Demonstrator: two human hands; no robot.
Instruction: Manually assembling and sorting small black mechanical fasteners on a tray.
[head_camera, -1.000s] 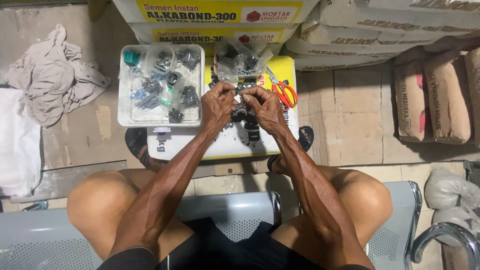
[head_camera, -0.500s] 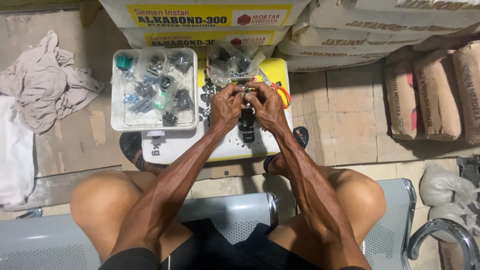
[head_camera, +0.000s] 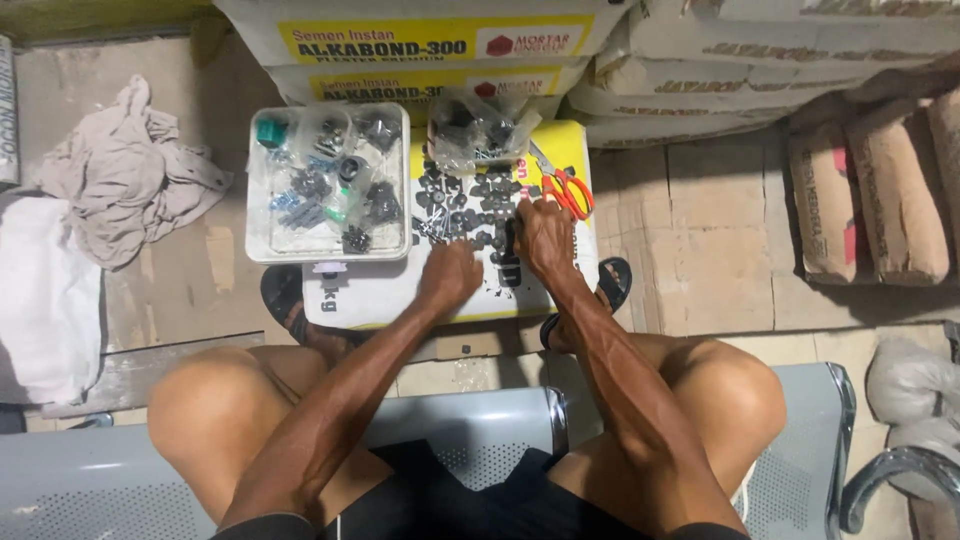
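Parts (head_camera: 470, 205), small, dark, lie scattered under both hands.

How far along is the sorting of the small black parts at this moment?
Done: bagged parts fill the tray. In hand: the left hand and right hand rest on the loose black parts; whether either holds one is unclear. Left: many loose parts and a clear bag of them beside the scissors.

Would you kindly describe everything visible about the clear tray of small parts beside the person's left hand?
The clear plastic tray is roughly square with raised walls and rounded corners. It lies flat, its right part on the white and yellow work surface. Inside are small bagged dark and blue parts and a teal piece at the far left corner. The left hand is near, not touching.
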